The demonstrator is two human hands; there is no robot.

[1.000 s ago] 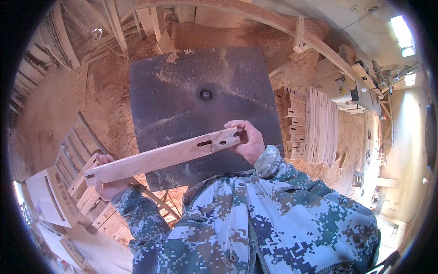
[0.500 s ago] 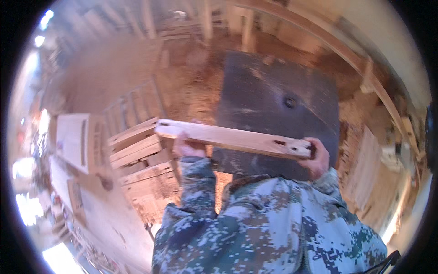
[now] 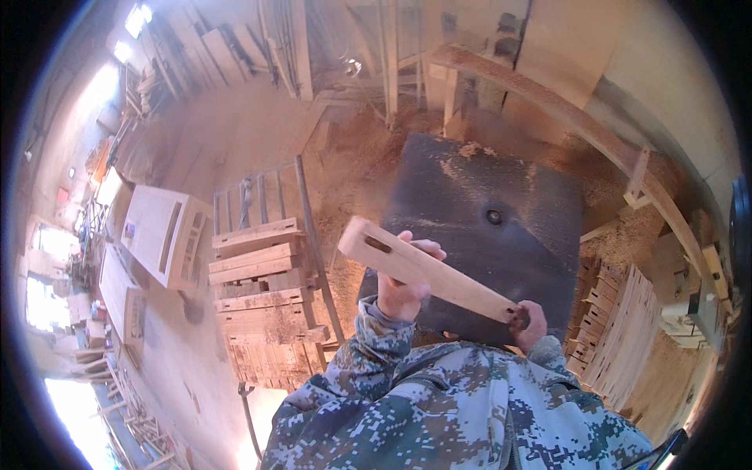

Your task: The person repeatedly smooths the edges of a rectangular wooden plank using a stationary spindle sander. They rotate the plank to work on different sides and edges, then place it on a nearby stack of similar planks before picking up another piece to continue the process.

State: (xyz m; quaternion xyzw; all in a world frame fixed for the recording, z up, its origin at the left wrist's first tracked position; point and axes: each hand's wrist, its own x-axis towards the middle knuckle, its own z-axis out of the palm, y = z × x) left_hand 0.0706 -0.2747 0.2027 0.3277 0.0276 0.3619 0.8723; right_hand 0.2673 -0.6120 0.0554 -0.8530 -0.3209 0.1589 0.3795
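Note:
A pale wooden bar (image 3: 439, 274) with a slotted mortise near its raised left end is held in both hands, slanting down to the right. Around its middle-left part my left hand (image 3: 406, 291) is closed, fingers over the far side and thumb on the near side. My right hand (image 3: 530, 325) grips the lower right end, where a small dark hole shows beside the fingers. Beneath and beyond the bar lies a dark machine table (image 3: 470, 172) with sawdust on it and a round dark cutter or spindle (image 3: 493, 216) standing in it.
To the left, mortised wooden bars (image 3: 262, 301) are stacked beside a slatted metal rack (image 3: 307, 227). Another stack of pieces (image 3: 619, 329) stands at right. A curved wooden rail (image 3: 564, 102) runs behind the table. Pale wooden cabinets (image 3: 153, 231) stand at far left, with boards (image 3: 211, 55) leaning behind.
The bar has swung so its left end is raised toward me and has shifted right. My left hand has slid along to nearer its middle. The head view has also shifted.

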